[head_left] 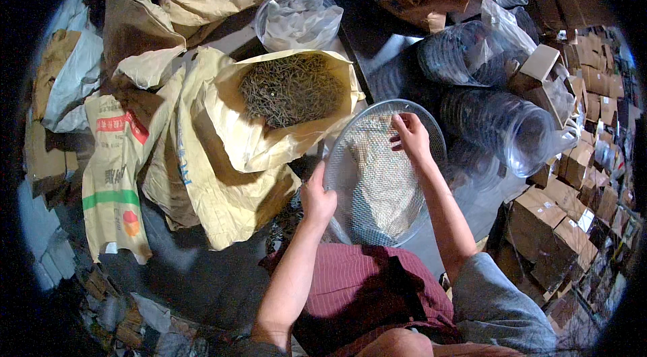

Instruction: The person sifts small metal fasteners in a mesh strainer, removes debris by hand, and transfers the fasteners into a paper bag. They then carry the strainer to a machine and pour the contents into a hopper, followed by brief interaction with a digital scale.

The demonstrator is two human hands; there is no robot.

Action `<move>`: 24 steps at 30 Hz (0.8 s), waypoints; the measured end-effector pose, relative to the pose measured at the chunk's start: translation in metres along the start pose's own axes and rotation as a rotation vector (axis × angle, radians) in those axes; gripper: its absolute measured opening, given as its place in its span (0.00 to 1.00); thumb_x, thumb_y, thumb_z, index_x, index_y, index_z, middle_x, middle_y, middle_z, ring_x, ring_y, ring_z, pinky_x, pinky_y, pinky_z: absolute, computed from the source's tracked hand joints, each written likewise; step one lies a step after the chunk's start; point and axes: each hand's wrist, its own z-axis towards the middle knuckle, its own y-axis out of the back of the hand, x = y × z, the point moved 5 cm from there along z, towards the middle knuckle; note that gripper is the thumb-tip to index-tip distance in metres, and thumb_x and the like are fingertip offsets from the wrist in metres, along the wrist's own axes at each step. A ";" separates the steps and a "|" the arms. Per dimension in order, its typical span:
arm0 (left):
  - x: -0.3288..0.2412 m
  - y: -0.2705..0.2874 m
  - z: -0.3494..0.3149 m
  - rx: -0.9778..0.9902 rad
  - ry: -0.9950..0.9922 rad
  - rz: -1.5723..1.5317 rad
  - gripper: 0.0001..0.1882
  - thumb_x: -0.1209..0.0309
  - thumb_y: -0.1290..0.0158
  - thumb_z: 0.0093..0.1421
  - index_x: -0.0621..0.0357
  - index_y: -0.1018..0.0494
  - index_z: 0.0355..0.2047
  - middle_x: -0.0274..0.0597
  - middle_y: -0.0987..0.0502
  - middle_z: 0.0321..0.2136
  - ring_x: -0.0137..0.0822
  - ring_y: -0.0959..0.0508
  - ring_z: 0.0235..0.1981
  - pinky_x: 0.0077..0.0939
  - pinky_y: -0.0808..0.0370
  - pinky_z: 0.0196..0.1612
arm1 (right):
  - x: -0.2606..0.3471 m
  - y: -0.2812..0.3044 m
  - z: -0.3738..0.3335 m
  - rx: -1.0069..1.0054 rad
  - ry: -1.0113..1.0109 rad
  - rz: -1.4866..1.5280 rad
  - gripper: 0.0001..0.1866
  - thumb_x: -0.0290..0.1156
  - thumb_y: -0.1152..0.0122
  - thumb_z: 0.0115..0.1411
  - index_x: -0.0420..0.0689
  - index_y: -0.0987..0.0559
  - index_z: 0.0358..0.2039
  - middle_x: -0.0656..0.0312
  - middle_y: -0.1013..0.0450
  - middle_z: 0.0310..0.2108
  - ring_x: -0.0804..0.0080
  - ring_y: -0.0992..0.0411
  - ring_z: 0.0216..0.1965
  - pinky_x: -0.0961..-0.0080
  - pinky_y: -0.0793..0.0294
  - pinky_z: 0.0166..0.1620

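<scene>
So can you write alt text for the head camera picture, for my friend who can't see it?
A person's left hand grips the rim of a round wire-mesh sieve while the right hand reaches inside. Beside it, an open paper sack holds thin dried sticks.

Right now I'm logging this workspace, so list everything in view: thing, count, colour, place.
Mesh sieve: one, silvery wire, centre, in front of the person.
Open sack: one, tan paper, left of the sieve, holding dark thin dried sticks.
Other sacks: several, tan and brown, one with red and green print, left and top.
Clear bowl: one, top centre, lined with plastic.
Stacked clear containers: several stacks, right of the sieve.
Cardboard boxes: many, brown, right edge.
Left hand: grips the sieve's left rim.
Right hand: fingers on the mesh near the far rim.
</scene>
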 end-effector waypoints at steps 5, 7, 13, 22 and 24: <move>-0.014 -0.001 0.000 0.017 -0.021 -0.053 0.30 0.83 0.53 0.46 0.60 0.32 0.55 0.57 0.23 0.43 0.54 0.22 0.44 0.38 0.27 0.46 | -0.027 -0.001 0.038 0.100 0.124 -0.017 0.14 0.37 0.44 0.62 0.36 0.24 0.33 0.61 0.26 0.24 0.77 0.28 0.20 0.78 0.27 0.23; -0.007 0.005 0.001 0.012 -0.014 -0.033 0.31 0.83 0.53 0.47 0.59 0.33 0.55 0.57 0.23 0.43 0.53 0.22 0.44 0.38 0.27 0.47 | -0.024 0.004 0.017 0.127 0.088 -0.376 0.13 0.34 0.43 0.60 0.36 0.23 0.27 0.62 0.27 0.20 0.77 0.29 0.18 0.79 0.28 0.22; -0.005 0.006 0.005 0.049 0.015 0.020 0.31 0.82 0.52 0.48 0.57 0.33 0.56 0.57 0.23 0.43 0.54 0.23 0.47 0.38 0.28 0.50 | 0.091 -0.049 -0.067 0.405 0.402 -0.007 0.17 0.33 0.47 0.66 0.39 0.25 0.53 0.67 0.27 0.25 0.84 0.33 0.22 0.83 0.30 0.28; -0.010 0.005 0.006 0.024 0.029 0.066 0.31 0.82 0.54 0.46 0.64 0.33 0.55 0.61 0.24 0.45 0.55 0.24 0.47 0.38 0.28 0.50 | -0.047 -0.023 0.028 -0.015 0.468 -0.721 0.16 0.35 0.38 0.54 0.41 0.23 0.42 0.52 0.25 0.35 0.54 0.25 0.36 0.59 0.26 0.39; -0.004 0.007 0.003 0.019 0.044 0.075 0.31 0.82 0.54 0.46 0.65 0.33 0.55 0.61 0.25 0.45 0.54 0.24 0.47 0.38 0.28 0.50 | -0.027 -0.044 0.022 -0.009 0.571 -0.869 0.15 0.36 0.39 0.55 0.41 0.25 0.41 0.53 0.26 0.35 0.54 0.26 0.37 0.59 0.26 0.39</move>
